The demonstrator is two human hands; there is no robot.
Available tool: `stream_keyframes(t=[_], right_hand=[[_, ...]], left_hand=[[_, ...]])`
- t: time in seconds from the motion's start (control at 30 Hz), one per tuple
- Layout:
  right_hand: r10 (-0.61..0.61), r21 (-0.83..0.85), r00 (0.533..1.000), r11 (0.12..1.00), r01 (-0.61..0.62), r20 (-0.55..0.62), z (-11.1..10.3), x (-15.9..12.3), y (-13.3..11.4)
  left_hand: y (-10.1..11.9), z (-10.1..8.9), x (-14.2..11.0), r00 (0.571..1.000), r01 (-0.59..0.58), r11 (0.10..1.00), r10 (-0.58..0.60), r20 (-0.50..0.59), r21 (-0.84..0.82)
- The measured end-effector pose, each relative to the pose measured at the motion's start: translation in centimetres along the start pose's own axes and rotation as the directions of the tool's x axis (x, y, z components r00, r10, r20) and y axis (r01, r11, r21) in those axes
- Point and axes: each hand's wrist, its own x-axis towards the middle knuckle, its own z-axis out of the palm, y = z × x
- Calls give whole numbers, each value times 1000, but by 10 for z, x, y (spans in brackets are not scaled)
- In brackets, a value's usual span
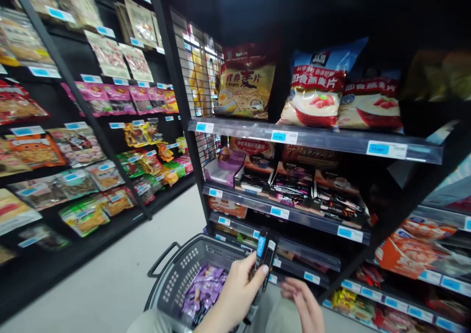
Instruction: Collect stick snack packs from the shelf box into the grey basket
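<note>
My left hand is closed around a few slim black stick sachets, one with a blue patch near its top. They stand nearly upright above the right rim of a grey shopping basket. Inside the basket lies a heap of small purple packets, with some dark ones at the bottom. To the right, my right hand holds nothing; its fingers are apart, slightly bent and a little blurred. On the shelf ahead, similar black sachets fill open display boxes, beside a purple box.
Bags of oat cereal stand on the shelf board above the sachets. A wire grid closes the rack's left side. Another rack of snack bags runs along the left, across the pale floor. Orange packs sit at right.
</note>
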Motion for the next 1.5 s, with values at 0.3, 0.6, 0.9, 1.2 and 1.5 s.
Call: stream_keyframes(t=[0.3,0.6,0.9,1.2,1.5], right_hand=[[-4,-48,992,999,11,124,36,-7,-63],[15,-9,999,1000,-15,33,37,-17,-60],[32,1,997,999,-32,64,39,-19,-64],[46,27,999,999,-45,-12,31,-18,-57],[89,44,995,995,-87,-43,30,-18,-59]], left_hand=[[0,8,-44,986,44,985,-70,152,170],[-12,3,-56,879,277,961,-249,407,-9],[-14,6,-61,762,544,793,-329,558,-275],[-15,-3,-69,669,645,638,-204,715,-421],[-9,2,-70,701,645,622,-250,668,-445]])
